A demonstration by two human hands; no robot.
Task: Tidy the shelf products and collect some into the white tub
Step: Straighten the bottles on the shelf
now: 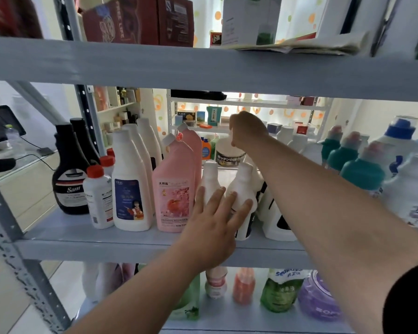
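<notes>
At the shelf's [70, 237] front, the left hand [210, 227], grip open, presses straight fingers against two white bottles [243, 186] beside a pink bottle [174, 189]. Farther back, the right hand [247, 128] curls above a white tub [229, 154]; whether its grip holds anything, I cannot tell.

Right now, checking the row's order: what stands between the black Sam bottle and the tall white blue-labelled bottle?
Head view: a small white red-capped bottle stands between the black Sam bottle and the tall white blue-labelled bottle.
</notes>
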